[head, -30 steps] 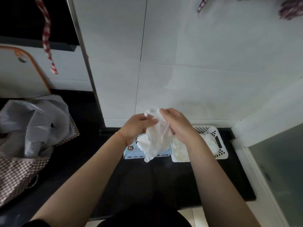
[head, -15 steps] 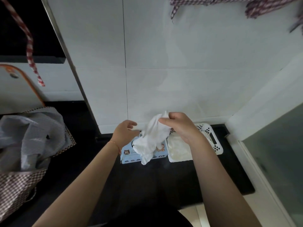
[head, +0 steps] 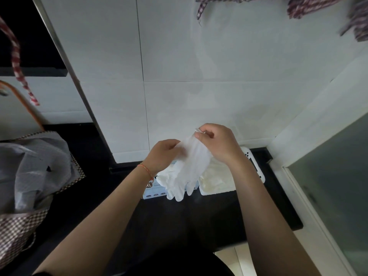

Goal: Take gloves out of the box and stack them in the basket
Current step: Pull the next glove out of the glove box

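A white glove (head: pixel 191 166) hangs stretched out in the air, fingers pointing down, above the box and the basket. My right hand (head: pixel 219 145) pinches its cuff at the top. My left hand (head: pixel 162 155) holds the glove's left side with curled fingers. Beneath them on the black counter lies the light blue glove box (head: pixel 154 191), marked XL, with more white gloves bulging from its opening. Right of it stands the white perforated basket (head: pixel 255 166) with several gloves lying flat inside; my right wrist hides part of it.
A checked bag (head: pixel 22 226) stuffed with grey plastic bags stands at the left on the counter. White tiled wall (head: pixel 199 96) rises directly behind the box and basket. A frosted glass panel (head: pixel 338 186) borders the right. Checked cloths (head: pixel 318 8) hang overhead.
The crumpled glove has been pulled out straight. My right hand rose a little with the cuff while my left hand closed on the glove's side. The camera tilted slightly.
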Tool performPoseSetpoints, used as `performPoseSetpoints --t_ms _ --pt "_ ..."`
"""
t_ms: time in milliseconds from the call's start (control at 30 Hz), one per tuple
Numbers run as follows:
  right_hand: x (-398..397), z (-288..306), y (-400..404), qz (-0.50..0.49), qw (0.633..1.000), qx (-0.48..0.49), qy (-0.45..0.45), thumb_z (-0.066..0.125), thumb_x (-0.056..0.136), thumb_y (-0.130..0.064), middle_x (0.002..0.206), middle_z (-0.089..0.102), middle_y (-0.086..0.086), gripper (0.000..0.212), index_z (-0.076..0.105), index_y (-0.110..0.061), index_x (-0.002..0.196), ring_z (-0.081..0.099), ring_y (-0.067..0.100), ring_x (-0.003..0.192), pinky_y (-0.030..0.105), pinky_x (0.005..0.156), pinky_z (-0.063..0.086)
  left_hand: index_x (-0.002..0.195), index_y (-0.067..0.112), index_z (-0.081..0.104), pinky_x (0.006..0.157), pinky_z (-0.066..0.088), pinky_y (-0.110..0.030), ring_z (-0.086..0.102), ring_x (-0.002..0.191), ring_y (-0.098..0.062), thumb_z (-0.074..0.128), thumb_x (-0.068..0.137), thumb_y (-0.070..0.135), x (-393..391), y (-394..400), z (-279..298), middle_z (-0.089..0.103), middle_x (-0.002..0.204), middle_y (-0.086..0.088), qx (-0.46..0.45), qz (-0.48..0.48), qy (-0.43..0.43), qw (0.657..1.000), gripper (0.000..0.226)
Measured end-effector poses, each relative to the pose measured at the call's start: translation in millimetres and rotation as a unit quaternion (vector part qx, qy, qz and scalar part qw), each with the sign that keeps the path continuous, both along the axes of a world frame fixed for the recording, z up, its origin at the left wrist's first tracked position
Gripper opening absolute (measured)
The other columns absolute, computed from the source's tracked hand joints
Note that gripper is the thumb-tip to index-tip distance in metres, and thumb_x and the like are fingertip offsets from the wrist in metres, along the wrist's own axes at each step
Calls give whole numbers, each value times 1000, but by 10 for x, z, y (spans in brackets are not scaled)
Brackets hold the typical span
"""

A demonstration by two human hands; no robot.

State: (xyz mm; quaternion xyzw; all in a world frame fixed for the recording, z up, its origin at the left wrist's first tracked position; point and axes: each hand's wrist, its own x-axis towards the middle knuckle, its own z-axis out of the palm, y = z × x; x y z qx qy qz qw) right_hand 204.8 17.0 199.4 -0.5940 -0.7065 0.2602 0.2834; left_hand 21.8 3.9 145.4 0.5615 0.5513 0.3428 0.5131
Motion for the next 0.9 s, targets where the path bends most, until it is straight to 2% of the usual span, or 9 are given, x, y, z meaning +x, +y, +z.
performPoseSetpoints --t_ms 100,200,300,400,533,600,667,767,900 --pt "22 -20 20 -14 1000 17 15 64 92 -27 79 60 1 16 67 -13 83 56 12 74 22 69 43 83 4 65 64 42 -26 51 64 -12 60 89 25 28 9 -43 58 72 1 -13 -16 -32 999 23" --pt "52 -67 34 -32 999 6 39 62 92 -27 76 64 3 18 65 -12 82 54 11 67 20 64 43 76 -1 53 57 32 -25 40 60 -12 71 87 38 71 43 -139 46 67 0 3 -57 34 998 45" --pt "117 -150 54 -43 998 -7 47 60 94 -28 76 63 6 20 64 -12 83 49 7 62 15 59 39 72 -3 56 59 34 -26 41 58 -13 70 88 34 74 88 -267 47 64 -3 -29 -41 39 998 42" --pt "217 -259 67 -44 996 -54 60 59 95 -32 70 58 3 23 65 -11 86 46 6 60 18 58 37 62 10 54 57 35 -25 41 53 -12 71 86 36 7 107 -366 43 57 2 -83 -29 -18 996 39" --pt "363 -464 154 -110 974 -118 161 63 93 -30 62 52 -10 21 67 -10 87 42 4 51 22 54 35 62 14 56 55 36 -20 43 52 -12 71 88 31 -10 211 -390 44 59 4 -116 -38 -86 989 35" --pt "454 -582 196 -142 964 -146 174 63 92 -27 74 59 -9 13 67 -16 98 49 4 57 22 56 39 71 13 66 58 43 -20 53 59 -12 70 89 33 84 332 -426 57 68 2 -116 -36 -49 991 27" --pt "606 -758 226 -158 956 -176 171 58 92 -19 87 59 -3 17 57 -20 109 52 9 65 23 57 42 82 12 72 65 49 -22 60 65 -9 72 87 34 244 478 -554 66 74 4 -113 -31 10 993 23" --pt "932 -1094 256 -150 954 -218 138 49 92 -9 88 55 4 18 48 -19 107 49 16 67 28 57 43 93 8 74 70 47 -23 61 73 -10 76 85 28 576 682 -836 70 83 0 -115 -41 74 990 21" --pt "1320 -1442 279 -112 960 -241 91 48 95 -7 98 63 -3 18 63 -16 100 60 16 88 18 67 47 95 9 74 68 46 -26 58 79 -16 75 84 31 943 917 -1094 71 90 -7 -105 -60 180 976 25"
